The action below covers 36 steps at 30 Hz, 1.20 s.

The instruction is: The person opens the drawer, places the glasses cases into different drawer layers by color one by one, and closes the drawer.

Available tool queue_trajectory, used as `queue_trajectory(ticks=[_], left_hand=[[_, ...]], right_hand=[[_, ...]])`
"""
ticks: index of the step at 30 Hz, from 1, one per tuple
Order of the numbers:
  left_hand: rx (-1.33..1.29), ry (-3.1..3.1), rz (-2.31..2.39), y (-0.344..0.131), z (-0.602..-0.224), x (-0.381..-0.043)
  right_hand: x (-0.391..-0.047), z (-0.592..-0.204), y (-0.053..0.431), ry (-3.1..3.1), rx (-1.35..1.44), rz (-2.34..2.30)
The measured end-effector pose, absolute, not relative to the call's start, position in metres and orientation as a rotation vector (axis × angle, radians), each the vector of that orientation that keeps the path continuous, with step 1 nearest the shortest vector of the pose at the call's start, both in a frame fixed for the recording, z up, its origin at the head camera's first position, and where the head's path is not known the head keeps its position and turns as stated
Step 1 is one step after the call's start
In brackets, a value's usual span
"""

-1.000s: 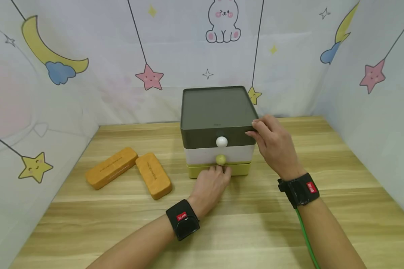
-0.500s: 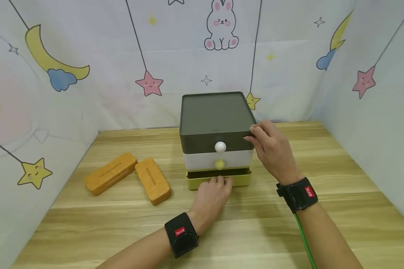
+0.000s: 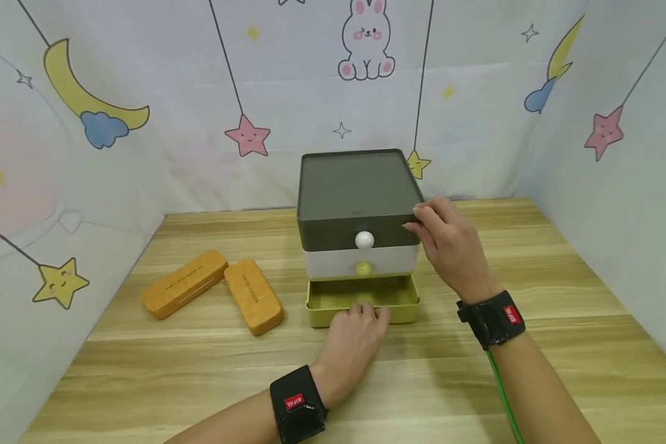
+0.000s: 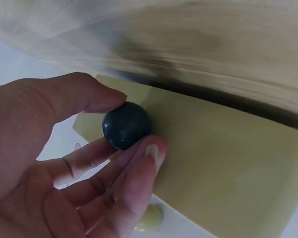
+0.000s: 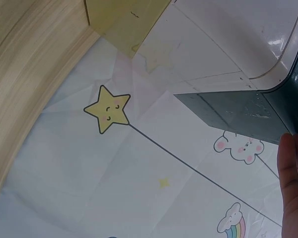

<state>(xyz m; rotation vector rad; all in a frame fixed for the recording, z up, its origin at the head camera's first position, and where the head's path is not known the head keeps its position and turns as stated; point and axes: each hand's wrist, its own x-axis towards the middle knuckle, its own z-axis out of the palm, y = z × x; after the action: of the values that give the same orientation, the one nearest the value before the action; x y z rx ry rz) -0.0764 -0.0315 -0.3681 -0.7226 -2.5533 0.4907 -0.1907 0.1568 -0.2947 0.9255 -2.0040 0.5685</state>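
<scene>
A stacked drawer box [image 3: 361,185] with a dark green top tier, a white middle tier and a yellow-green bottom drawer [image 3: 402,314] stands on the table. My left hand [image 3: 351,348] is at the front of that drawer, which is pulled out with its bare inside showing. In the left wrist view, thumb and fingers pinch its dark round knob [image 4: 126,125]. My right hand [image 3: 454,246] grips the front right corner of the top tier, fingertips at the upper edge and thumb on the front. Only a few of its fingers [image 5: 290,173] show in the right wrist view.
Two orange-brown oblong cases [image 3: 185,283] lie on the wood-grain table [image 3: 200,370] to the left of the box. Above the bottom drawer are a white knob [image 3: 364,240] and a yellow-green knob [image 3: 363,268]. A printed cloth backdrop [image 3: 288,92] encloses the back and sides.
My left hand has drawn the bottom drawer out toward me, from nearly closed to well open. My right hand has stayed at the box's top corner.
</scene>
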Motion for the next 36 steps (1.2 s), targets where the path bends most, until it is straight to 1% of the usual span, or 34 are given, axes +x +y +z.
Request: queue_trajectory(ticks=[17,23,36], left_hand=[[-0.731,-2.578,0.530,-0.029,-0.366,-0.062],[-0.774,-2.583,0.505,-0.028,-0.366,-0.058],[-0.833,-2.558,0.498,-0.026,-0.365,-0.038]], right_hand=[[-0.192,-0.295,0.157,-2.006,0.928,0.566],[-0.192,-0.295,0.158,-2.005,0.924,0.566],[-0.191,-0.295,0.157,-2.000,0.925,0.576]])
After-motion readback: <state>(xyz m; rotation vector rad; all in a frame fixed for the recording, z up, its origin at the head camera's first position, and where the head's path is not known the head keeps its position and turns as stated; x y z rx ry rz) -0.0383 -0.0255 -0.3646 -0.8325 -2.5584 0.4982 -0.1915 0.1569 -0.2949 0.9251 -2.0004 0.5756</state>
